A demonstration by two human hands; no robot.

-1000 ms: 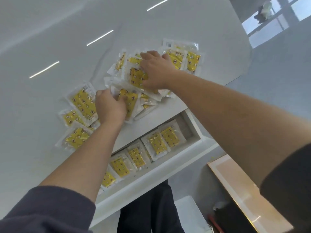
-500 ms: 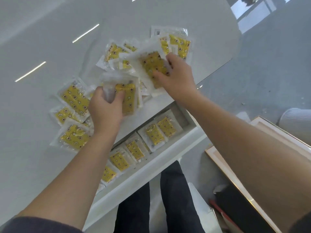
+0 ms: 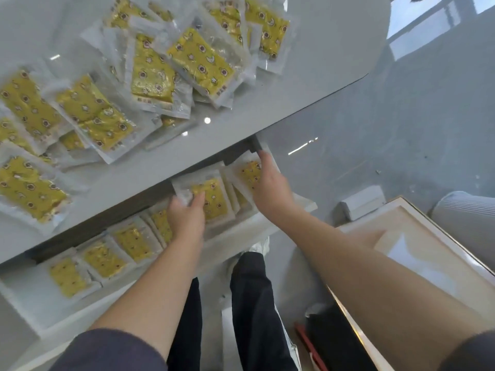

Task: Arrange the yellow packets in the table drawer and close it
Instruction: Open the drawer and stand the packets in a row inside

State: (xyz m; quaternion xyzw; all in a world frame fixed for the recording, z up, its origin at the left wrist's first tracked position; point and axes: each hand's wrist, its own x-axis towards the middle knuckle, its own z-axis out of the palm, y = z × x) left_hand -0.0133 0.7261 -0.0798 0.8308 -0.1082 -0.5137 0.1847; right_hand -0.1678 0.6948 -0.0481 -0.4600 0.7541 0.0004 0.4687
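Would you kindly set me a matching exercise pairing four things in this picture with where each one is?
Things:
1. left hand
2. right hand
3. loose heap of yellow packets
4. drawer

Places:
a. on the tabletop
b. at the drawer's right end
c. pulled out below the tabletop
d. over the drawer's middle

Pairs: 1-d, 2-b, 3-a, 4-c.

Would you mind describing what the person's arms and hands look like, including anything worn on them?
The left hand and right hand are bare: no gloves, and no ring, watch or bracelet shows. The forearms are uncovered too. The left sleeve and right sleeve are dark blue-grey fabric, plain, without visible markings, ending well above the wrists.
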